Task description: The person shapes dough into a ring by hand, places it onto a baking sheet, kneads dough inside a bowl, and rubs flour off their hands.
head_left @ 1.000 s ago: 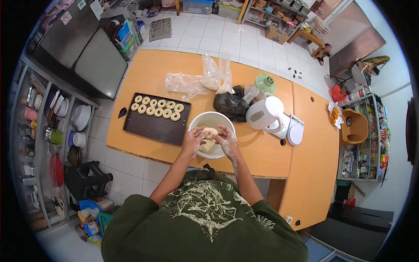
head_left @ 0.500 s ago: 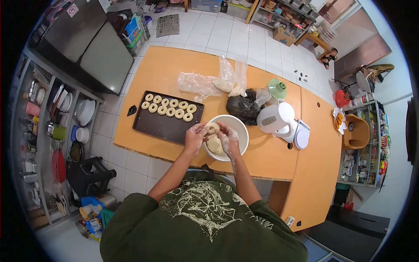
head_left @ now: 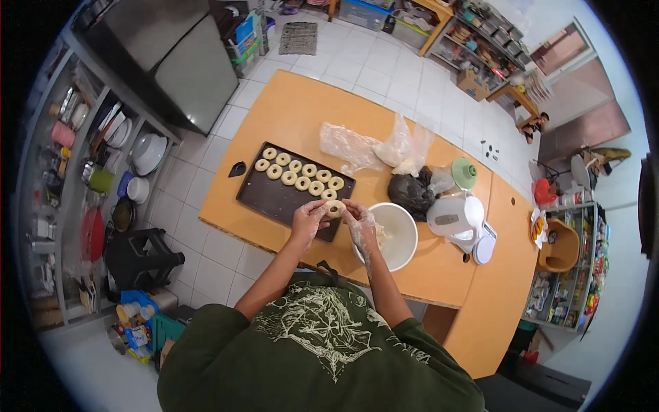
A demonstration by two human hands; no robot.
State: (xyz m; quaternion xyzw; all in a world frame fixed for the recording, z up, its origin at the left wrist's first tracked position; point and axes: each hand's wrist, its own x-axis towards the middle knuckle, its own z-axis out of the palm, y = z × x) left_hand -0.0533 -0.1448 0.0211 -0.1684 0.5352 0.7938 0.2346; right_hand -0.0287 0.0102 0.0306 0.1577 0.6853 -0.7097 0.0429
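Note:
A pale dough ring [head_left: 336, 205] is held between my left hand [head_left: 309, 220] and my floury right hand [head_left: 358, 222], each with fingers closed on its sides. It is just over the front right part of the dark baking tray [head_left: 274, 202], which holds two rows of several dough rings [head_left: 288, 178]. To the right of my hands stands a white bowl [head_left: 405, 244] with pale dough [head_left: 383, 237] inside, partly hidden by my right hand.
Behind the bowl lie a black bag [head_left: 408, 192] and clear plastic bags [head_left: 401, 144]. A white kettle [head_left: 454, 214], green plastic item [head_left: 464, 172] and scale [head_left: 483, 248] stand rightward. A fridge [head_left: 178, 82] and shelving are left; a person [head_left: 535, 127] sits at the far right.
The dough ring in my hands has moved from over the bowl to over the tray, and its hole shows more clearly. The view has shifted, with the table now appearing further right.

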